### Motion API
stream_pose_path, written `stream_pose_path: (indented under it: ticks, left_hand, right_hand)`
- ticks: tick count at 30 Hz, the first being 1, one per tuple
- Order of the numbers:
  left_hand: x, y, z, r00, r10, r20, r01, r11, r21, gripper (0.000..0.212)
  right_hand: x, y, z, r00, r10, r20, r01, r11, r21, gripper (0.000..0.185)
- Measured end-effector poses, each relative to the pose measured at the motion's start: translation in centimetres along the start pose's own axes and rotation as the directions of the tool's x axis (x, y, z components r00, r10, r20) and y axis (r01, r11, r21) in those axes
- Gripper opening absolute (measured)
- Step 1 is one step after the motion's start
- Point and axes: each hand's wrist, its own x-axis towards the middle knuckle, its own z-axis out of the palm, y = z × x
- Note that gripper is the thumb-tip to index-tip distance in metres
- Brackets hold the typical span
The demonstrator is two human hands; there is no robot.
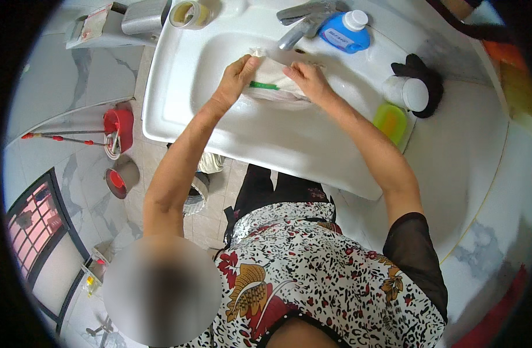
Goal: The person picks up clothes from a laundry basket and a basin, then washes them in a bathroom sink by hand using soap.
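Note:
A white cloth [272,71] with a green stripe is stretched between my two hands, over the basin of a white sink [257,122]. My left hand [237,78] grips its left side, thumb on top. On the other side my right hand [310,82] has its fingers closed on the cloth. The lower folds of the cloth hang into the basin. Just above it, a chrome faucet [298,30] points its spout down, close to the cloth's upper edge. Whether water is running is not certain.
A blue detergent bottle [340,35] stands right of the faucet. A white jar [407,93], a black glove-like item [435,93] and a green soap dish [390,122] sit on the right rim. A plastic cup [189,15] stands at back left. A red mop bucket [120,126] is on the floor.

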Motion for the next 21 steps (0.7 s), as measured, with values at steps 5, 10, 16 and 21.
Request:
stream_pose_path:
  ticks: [5, 10, 16, 21]
  left_hand:
    - [-1.9, 4.7, -1.0, 0.889, 0.021, 0.458, -0.359, 0.653, 0.667, 0.064]
    - [-3.2, 5.2, -1.7, 0.966, -0.100, 0.237, -0.146, 0.545, 0.826, 0.061]
    - [-3.0, 6.9, -2.2, 0.958, 0.070, 0.278, -0.204, 0.848, 0.490, 0.058]
    - [-3.2, 11.9, -4.2, 0.969, 0.082, 0.232, -0.155, 0.936, 0.316, 0.025]
  right_hand:
    - [-0.5, 0.1, -0.6, 0.953, -0.068, 0.296, 0.083, 0.996, -0.039, 0.038]
    - [-1.2, -2.7, -0.2, 0.936, -0.191, 0.295, 0.335, 0.741, -0.582, 0.026]
    - [0.0, -11.0, -0.1, 0.995, -0.041, 0.089, 0.067, 0.950, -0.305, 0.019]
    - [0.2, -15.5, -4.5, 0.964, -0.265, -0.006, 0.264, 0.958, 0.109, 0.035]
